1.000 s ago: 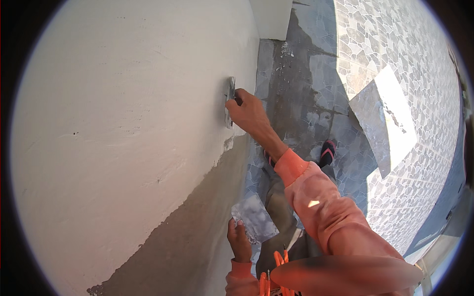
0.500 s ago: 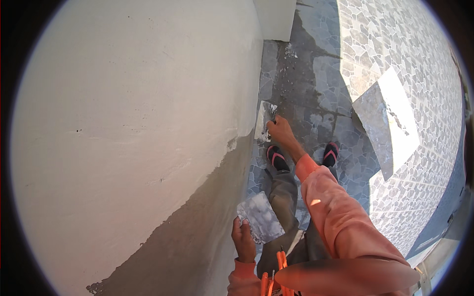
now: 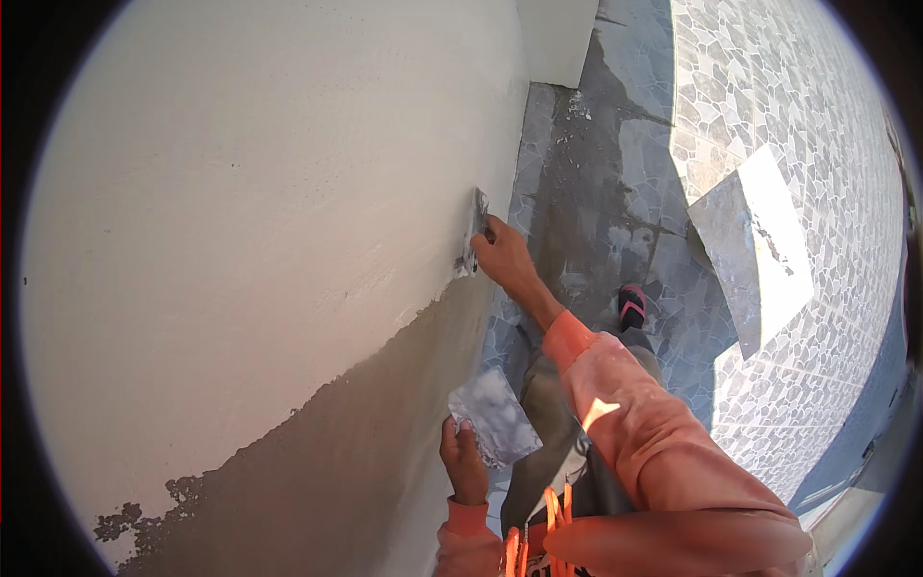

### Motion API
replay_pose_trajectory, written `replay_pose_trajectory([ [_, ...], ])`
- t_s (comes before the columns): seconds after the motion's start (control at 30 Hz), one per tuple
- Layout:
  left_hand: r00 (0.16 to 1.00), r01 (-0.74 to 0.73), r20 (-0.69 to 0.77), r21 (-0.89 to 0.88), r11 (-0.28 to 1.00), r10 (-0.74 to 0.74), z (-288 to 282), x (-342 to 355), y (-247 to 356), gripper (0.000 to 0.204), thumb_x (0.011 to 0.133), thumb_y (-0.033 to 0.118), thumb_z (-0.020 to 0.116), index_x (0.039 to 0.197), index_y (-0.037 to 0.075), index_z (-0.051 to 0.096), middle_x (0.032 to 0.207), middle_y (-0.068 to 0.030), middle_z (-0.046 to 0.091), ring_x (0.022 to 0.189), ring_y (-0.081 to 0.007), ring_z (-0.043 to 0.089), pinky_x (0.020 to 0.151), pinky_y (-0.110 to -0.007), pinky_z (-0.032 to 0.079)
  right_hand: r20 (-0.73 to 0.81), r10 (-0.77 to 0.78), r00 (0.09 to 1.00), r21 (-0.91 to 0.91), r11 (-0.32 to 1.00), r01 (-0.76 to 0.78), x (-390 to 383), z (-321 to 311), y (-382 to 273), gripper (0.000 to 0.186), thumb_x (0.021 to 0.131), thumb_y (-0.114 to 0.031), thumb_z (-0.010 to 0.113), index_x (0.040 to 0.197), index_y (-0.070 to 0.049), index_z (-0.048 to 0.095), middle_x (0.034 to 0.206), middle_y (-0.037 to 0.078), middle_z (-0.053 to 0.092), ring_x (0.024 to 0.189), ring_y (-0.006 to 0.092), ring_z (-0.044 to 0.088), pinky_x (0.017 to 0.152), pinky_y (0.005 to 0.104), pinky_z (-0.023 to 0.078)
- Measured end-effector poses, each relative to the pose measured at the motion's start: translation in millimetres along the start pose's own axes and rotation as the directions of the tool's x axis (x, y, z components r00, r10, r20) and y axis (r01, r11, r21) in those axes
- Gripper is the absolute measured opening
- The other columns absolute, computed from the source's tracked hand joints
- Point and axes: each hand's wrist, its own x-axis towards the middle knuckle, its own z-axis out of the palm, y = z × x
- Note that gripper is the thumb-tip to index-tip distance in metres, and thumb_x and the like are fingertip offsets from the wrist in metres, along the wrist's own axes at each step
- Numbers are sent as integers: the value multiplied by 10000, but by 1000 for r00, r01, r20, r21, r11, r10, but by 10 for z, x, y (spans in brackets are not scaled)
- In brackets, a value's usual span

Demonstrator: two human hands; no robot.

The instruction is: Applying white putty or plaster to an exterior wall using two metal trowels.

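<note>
On the left rises a wall, coated in smooth off-white plaster above and bare grey-brown along its lower part. My right hand grips a plastering trowel, whose blade lies edge-on against the wall near the ragged border of the white coat. Its handle is mostly hidden by my fingers. Lower down, my left hand holds a flat rectangular metal plate smeared with whitish plaster. The thumb rests on top of that plate, and the fingers beneath are partly hidden.
A pale block-like object with a sunlit top stands on the stone-patterned tile floor to the right. White splatter marks the shaded floor by a wall corner. My sandalled foot is beside the wall.
My right hand has swung the trowel left, from over the floor onto the wall. The left hand and its plate have shifted slightly left. One foot has gone out of sight.
</note>
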Motion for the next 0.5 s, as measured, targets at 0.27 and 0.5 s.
replay_pose_trajectory([
  [0.27, 993, -60, -113, -124, 990, 46, 121, -513, -143, 219, 982, 168, 480, 1092, -6, 553, 838, 47, 509, 738, -44, 413, 656, -221, 357, 47, -198, 979, 118, 975, 191, -877, -127, -1300, 540, 826, -215, 535, 1284, 68, 487, 1095, 225, 631, 960, 295, 641, 841, 362, 498],
  [0.5, 965, -5, -240, -407, 914, -102, 562, -1084, -114, 215, 953, 93, 505, 1137, -14, 537, 986, -19, 590, 872, -99, 524, 788, -242, 417, 85, -457, 886, 22, 889, 457, -1697, 32, -2033, 550, 847, -211, 591, 1284, 95, 457, 1074, 213, 611, 765, 260, 650, 751, 359, 511],
])
